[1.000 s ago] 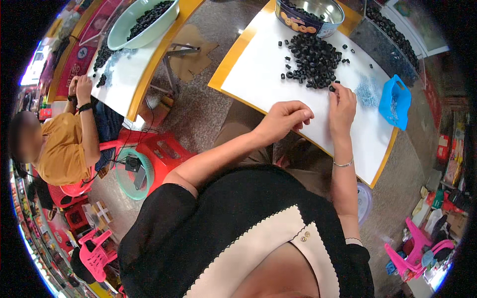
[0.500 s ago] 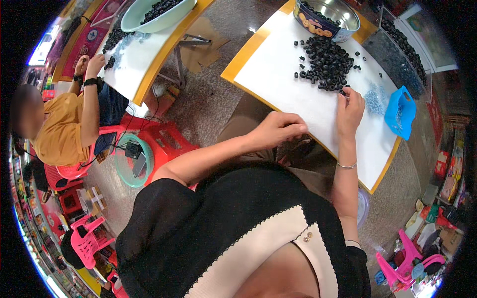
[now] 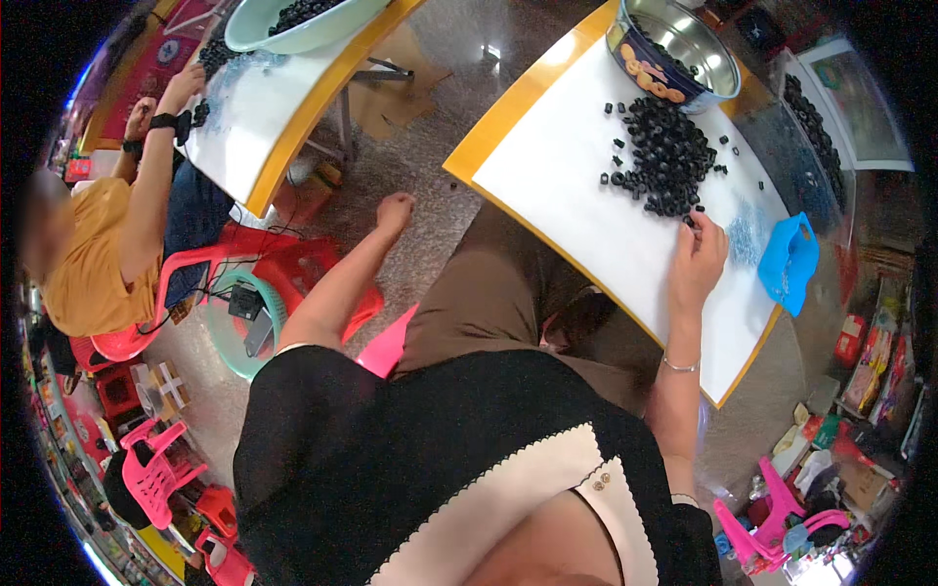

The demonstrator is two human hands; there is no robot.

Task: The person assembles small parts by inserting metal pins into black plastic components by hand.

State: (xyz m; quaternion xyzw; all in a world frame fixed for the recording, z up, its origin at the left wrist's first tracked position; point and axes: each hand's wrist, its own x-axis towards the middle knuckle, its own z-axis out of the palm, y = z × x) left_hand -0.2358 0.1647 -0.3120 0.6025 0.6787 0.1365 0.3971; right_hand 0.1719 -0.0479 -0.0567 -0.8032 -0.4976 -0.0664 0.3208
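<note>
My right hand (image 3: 699, 262) rests on the white tabletop (image 3: 576, 210) at the near edge of a heap of small black cylindrical pieces (image 3: 669, 151). Its thumb and forefinger are pinched together on one black piece (image 3: 688, 222). My left hand (image 3: 396, 211) is off the table, out to the left above the floor. Its fingers are curled, and anything inside them is too small to make out. A tiny dark piece (image 3: 451, 185) shows to the right of that hand, against the floor.
A round tin (image 3: 660, 78) holding black pieces stands at the table's far edge. Bluish bits lie near a blue scoop-shaped tray (image 3: 789, 264) on the right. At left, a co-worker (image 3: 107, 244) sits by another table with a pale green basin (image 3: 322, 34). A green basket (image 3: 220, 337) sits lower left.
My left hand has swung left, from the table's near edge out over the floor. My right hand stays by the heap. The co-worker's arm has reached farther forward, and the view has shifted slightly.
</note>
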